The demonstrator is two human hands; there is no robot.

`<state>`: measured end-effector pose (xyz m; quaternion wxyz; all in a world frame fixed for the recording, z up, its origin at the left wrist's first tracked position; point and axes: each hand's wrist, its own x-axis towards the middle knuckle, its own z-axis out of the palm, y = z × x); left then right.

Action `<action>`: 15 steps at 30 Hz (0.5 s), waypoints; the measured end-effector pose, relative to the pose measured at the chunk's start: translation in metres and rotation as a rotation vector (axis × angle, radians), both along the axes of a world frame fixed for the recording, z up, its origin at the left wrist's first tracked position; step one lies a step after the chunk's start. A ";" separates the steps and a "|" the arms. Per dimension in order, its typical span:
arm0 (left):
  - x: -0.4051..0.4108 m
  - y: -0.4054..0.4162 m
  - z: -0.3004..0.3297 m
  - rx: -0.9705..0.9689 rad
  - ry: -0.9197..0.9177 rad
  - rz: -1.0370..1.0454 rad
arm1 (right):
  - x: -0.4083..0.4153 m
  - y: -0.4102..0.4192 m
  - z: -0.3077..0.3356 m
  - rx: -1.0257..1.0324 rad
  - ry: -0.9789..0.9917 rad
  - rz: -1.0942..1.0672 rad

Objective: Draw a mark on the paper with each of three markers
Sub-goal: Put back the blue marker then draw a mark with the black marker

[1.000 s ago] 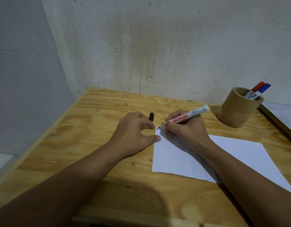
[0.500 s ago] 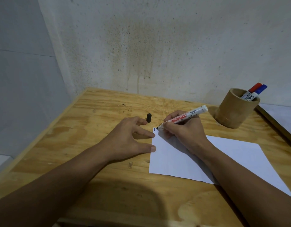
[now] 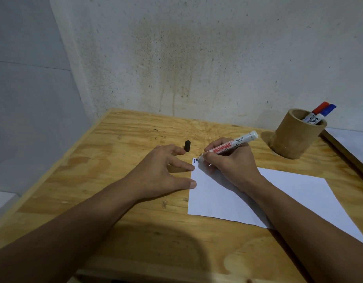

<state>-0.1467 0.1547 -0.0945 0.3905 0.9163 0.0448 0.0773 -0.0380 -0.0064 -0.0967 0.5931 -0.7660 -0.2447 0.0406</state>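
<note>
A white sheet of paper [image 3: 289, 199] lies on the wooden table [image 3: 115, 180]. My right hand [image 3: 231, 164] grips a white uncapped marker [image 3: 231, 146], its dark tip touching the paper's far left corner beside a short dark mark [image 3: 194, 160]. My left hand [image 3: 162, 174] rests flat with fingers spread, fingertips at the paper's left edge. The marker's black cap [image 3: 187, 146] lies on the table just beyond my left fingers. A red-capped marker [image 3: 319, 108] and a blue-capped marker [image 3: 327, 110] stand in a brown cylindrical holder [image 3: 295, 139] at the far right.
A stained concrete wall [image 3: 197, 58] rises right behind the table. At the right edge a second surface with a dark wooden rim [image 3: 344, 152] adjoins the table. The table's left edge [image 3: 53, 166] drops off toward a grey wall.
My left hand has let go of the black cap, which now lies apart on the table, and the fingers have spread at the paper's edge. A short dark mark has appeared at the paper's corner.
</note>
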 end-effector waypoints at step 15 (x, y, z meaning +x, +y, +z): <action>0.002 0.001 -0.003 0.006 -0.012 0.014 | -0.001 0.000 0.001 0.020 0.025 0.025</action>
